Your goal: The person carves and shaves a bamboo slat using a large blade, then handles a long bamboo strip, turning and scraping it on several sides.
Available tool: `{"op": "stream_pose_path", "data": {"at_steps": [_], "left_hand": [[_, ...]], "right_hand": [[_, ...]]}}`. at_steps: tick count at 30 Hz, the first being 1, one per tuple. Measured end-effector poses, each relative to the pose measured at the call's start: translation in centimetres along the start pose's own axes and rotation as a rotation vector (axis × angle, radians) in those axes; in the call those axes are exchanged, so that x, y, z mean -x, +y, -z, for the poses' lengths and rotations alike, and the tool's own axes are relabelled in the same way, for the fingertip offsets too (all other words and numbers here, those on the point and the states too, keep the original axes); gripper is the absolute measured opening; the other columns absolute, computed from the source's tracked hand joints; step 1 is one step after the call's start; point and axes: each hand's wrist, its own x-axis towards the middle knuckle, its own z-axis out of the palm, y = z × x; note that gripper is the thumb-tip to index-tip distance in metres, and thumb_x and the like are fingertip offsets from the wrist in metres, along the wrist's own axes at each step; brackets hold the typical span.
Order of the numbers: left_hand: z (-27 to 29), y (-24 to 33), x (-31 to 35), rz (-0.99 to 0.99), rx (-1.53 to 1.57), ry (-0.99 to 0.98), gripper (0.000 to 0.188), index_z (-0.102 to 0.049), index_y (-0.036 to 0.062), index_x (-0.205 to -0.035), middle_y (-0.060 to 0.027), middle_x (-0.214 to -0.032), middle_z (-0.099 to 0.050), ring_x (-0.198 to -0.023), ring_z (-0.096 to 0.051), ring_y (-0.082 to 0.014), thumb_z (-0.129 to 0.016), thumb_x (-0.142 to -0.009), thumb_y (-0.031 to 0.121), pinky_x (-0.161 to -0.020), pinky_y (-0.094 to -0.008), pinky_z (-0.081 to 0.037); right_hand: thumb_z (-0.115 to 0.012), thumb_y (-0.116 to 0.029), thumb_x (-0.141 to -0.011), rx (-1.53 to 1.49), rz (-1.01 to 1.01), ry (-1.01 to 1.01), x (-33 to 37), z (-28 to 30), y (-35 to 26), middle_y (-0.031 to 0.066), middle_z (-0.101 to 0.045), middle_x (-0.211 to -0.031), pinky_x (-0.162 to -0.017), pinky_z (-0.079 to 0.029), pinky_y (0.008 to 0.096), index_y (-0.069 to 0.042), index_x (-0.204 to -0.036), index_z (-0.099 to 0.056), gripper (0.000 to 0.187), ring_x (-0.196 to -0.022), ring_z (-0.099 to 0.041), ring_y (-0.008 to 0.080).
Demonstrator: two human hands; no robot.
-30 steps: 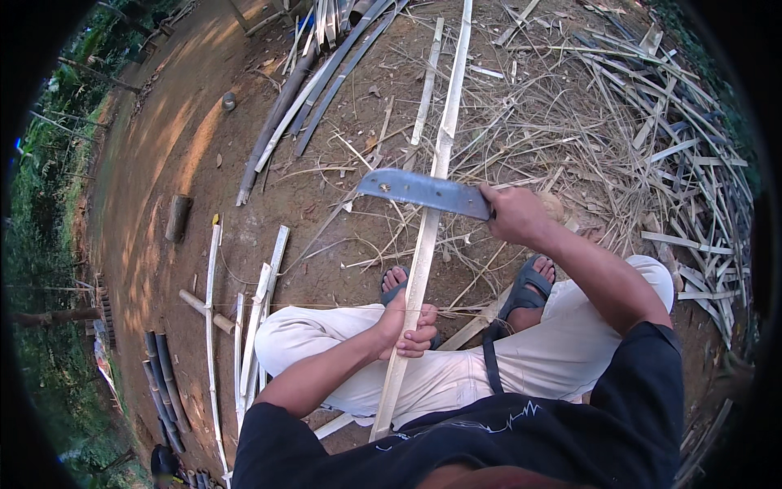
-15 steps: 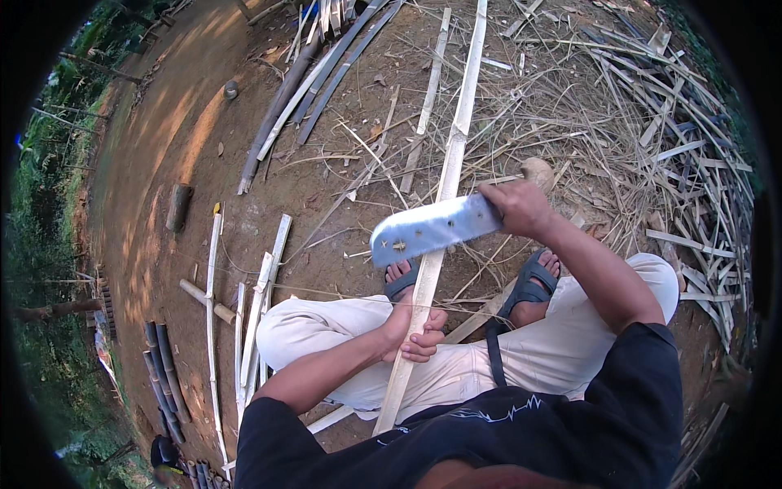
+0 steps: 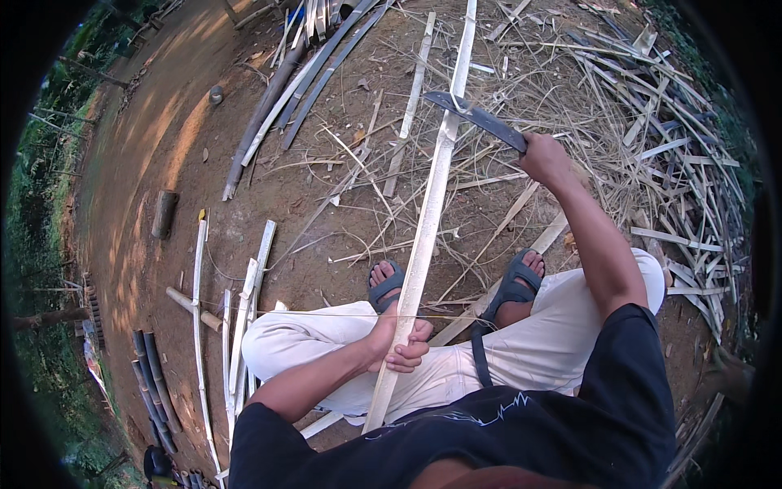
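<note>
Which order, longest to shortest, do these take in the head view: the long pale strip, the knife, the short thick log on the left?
1. Long pale strip
2. Knife
3. Short thick log; it may lie farther from the camera, so its true size is unsure.

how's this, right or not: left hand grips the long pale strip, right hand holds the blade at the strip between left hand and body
Not between: the head view shows the right hand holding the blade at the long pale strip beyond the left hand. The rest is right.
</note>
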Motion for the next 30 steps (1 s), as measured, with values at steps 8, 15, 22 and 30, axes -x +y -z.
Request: {"op": "stream_pose_path", "data": {"at_steps": [8,15,22,30], "left_hand": [[0.0,-5.4,4.2,-0.117,0.068,0.167,0.064,-0.039,0.0108,-0.073,0.0027,-0.047,-0.031,-0.031,-0.026,-0.0061,-0.019,-0.099,0.066,-0.028,-0.0214,-0.024],[-1.8,-16.1,8.3,-0.094,0.173,0.264,0.063,-0.037,0.0124,-0.071,0.0040,-0.048,-0.032,-0.032,-0.024,-0.0041,-0.020,-0.100,0.065,-0.028,-0.0187,-0.020],[-0.9,-18.2,8.9,-0.134,0.070,0.429,0.061,-0.038,0.0120,-0.071,0.0035,-0.049,-0.036,-0.033,-0.025,-0.0031,-0.022,-0.102,0.062,-0.028,-0.0190,-0.019],[2.6,-27.3,11.5,-0.046,0.173,0.565,0.068,-0.039,0.0107,-0.072,0.0036,-0.049,-0.035,-0.033,-0.026,-0.0026,-0.025,-0.095,0.074,-0.028,-0.0174,-0.020]], "right_hand": [[-0.068,-0.014,-0.071,-0.003,0.617,-0.051,7.1,-2.7,-6.4,0.0169,-0.069,-0.083,-0.072,-0.055,0.0471,-0.002,-0.115,-0.061,0.046,-0.079,-0.069,0.0377],[-0.064,-0.012,-0.080,0.059,0.029,0.047,-0.9,-1.8,2.7,0.0208,-0.071,-0.089,-0.076,-0.055,0.0504,-0.003,-0.096,-0.068,0.019,-0.084,-0.069,0.0391],[-0.065,-0.012,-0.074,0.097,0.717,-0.166,7.7,-3.6,-5.7,0.0180,-0.069,-0.079,-0.068,-0.057,0.0463,-0.006,-0.114,-0.057,0.041,-0.075,-0.070,0.0356],[-0.059,-0.010,-0.081,-0.011,0.039,0.029,-3.4,-3.4,0.8,0.0244,-0.070,-0.087,-0.075,-0.056,0.0501,0.002,-0.093,-0.068,0.019,-0.080,-0.070,0.0410]]}}
